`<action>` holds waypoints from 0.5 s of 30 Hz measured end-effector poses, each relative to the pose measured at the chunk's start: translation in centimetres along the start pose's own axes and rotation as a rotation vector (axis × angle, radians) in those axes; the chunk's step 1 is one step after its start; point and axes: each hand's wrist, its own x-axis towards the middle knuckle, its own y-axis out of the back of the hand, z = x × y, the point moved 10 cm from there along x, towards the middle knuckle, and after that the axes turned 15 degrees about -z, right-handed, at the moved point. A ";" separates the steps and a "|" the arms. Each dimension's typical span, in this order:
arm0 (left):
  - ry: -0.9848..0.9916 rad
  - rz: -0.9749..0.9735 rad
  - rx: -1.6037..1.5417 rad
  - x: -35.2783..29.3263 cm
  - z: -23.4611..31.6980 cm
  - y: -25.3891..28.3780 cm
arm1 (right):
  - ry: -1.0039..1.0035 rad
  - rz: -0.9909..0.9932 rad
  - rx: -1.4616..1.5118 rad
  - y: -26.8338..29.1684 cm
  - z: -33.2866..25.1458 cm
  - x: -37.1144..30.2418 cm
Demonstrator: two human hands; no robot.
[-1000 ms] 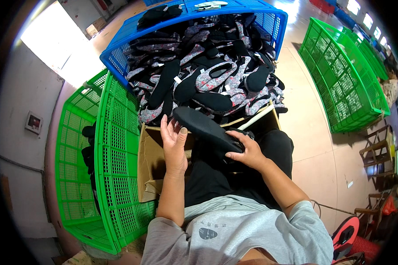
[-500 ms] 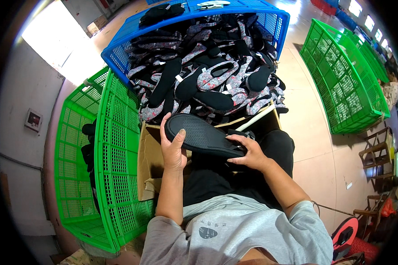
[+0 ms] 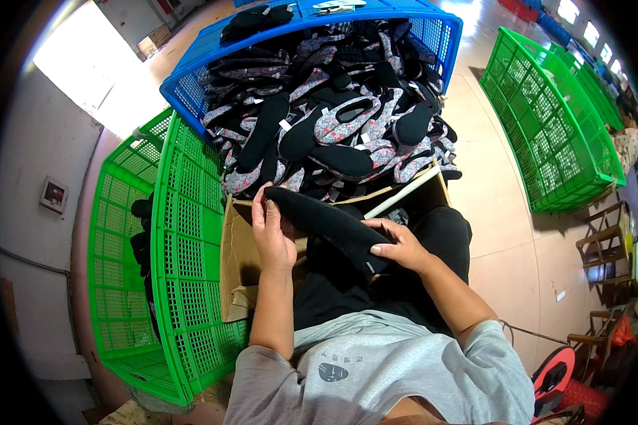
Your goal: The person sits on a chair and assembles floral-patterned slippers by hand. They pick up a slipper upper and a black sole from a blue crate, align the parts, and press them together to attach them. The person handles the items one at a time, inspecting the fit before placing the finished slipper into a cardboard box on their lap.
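A black slipper (image 3: 324, 221) is held over my lap, its soft fabric side turned up toward me and its sole hidden. My left hand (image 3: 271, 230) grips one end with the thumb on top. On the other end my right hand (image 3: 402, 246) is closed, thumb lying on the fabric near a small pale label. Just beyond my hands is a big heap of flower-patterned slippers (image 3: 347, 120) with black soles, spilling from a blue plastic crate (image 3: 186, 78) tipped on its side. Below the held slipper stands an open cardboard box (image 3: 235, 248) with a pale rod (image 3: 403, 193) lying across it.
Green mesh crates (image 3: 191, 283) stand close on my left, with dark items inside one. Another green crate (image 3: 546, 127) is on the tiled floor to the right. Black slippers (image 3: 256, 23) lie on top of the blue crate. Wooden stools (image 3: 606, 241) stand far right.
Both hands have turned the slipper over: its ridged black sole faced up before, and now its fabric side shows. The hands have stayed in nearly the same place.
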 end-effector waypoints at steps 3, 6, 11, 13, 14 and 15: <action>0.048 0.050 0.036 -0.1 -0.9 2.9 | -0.038 -0.004 0.215 0.5 1.8 -0.2; 0.122 0.031 0.075 -0.3 -0.9 3.2 | -0.117 0.011 0.421 0.9 3.2 -0.7; 0.287 -0.114 0.220 -1.6 -0.8 3.2 | -0.278 0.016 0.551 1.3 4.8 -2.0; 0.356 -0.128 0.227 -2.4 -0.9 3.4 | -0.355 0.033 0.564 1.1 5.2 -2.2; 0.382 -0.126 0.241 -2.8 -0.8 3.5 | -0.403 0.049 0.597 0.8 4.9 -2.4; 0.407 -0.123 0.255 -3.2 -0.6 3.7 | -0.451 0.065 0.629 0.4 5.0 -2.6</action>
